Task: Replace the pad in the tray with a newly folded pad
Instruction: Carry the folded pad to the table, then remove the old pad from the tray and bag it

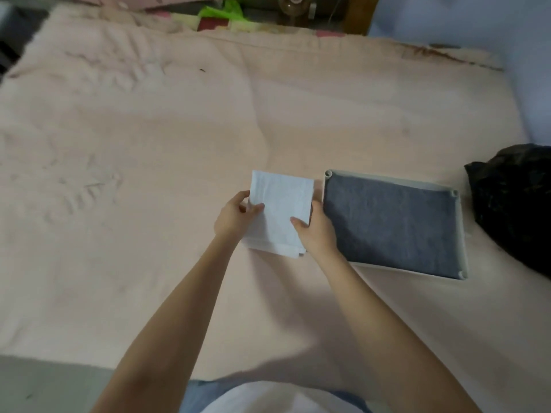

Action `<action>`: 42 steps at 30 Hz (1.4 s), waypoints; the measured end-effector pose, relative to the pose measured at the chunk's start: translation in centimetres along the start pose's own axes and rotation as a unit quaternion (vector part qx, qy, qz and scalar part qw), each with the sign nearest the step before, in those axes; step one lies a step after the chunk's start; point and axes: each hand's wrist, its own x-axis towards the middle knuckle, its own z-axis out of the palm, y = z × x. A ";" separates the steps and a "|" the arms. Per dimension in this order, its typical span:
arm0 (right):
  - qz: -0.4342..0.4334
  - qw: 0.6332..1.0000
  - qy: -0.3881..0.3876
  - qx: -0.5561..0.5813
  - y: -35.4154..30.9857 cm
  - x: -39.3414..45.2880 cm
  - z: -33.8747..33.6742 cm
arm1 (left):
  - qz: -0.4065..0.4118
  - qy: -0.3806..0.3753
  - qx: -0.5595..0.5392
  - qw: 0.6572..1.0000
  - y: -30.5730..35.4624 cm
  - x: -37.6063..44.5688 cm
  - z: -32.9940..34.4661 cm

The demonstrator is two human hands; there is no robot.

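Pink blanket (179, 144), bluish wall (477, 19)

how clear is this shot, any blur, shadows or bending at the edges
Head view: soft all over, with the far edge of the bed and the corners most smeared. Wide-angle bending curves the bed edge. Dim, even light, no glare. The arms throw a faint shadow on the pink sheet. The white pad and the tray remain readable.

Matt white paper pad (280, 210), grey cloth pad (390, 225), smooth plastic tray (463, 234)

Both hands — left hand (235, 217), right hand (317, 231) — grip white folded pad (280, 210) beside tray (463, 234) holding grey pad (390, 225).
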 end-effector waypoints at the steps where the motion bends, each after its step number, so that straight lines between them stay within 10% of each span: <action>1: -0.002 1.000 -0.001 -0.026 0.0 0.2 0.1 | 0.002 0.008 0.013 1.000 0.1 0.0 0.2; 14: -0.010 0.940 0.020 -0.340 -2.0 0.6 1.8 | 0.020 0.111 0.164 0.980 0.9 -0.5 1.4; 23: -0.160 0.906 0.057 -0.388 -1.5 3.3 3.6 | 0.399 0.096 0.297 0.862 1.4 1.0 3.2; 30: -0.142 0.894 0.047 -0.421 -0.3 4.2 4.4 | 0.369 0.013 0.319 0.873 -0.1 3.3 4.0; 42: -0.134 0.896 0.060 -0.419 -1.1 3.9 4.4 | 0.259 0.085 0.311 0.910 -1.2 3.4 2.8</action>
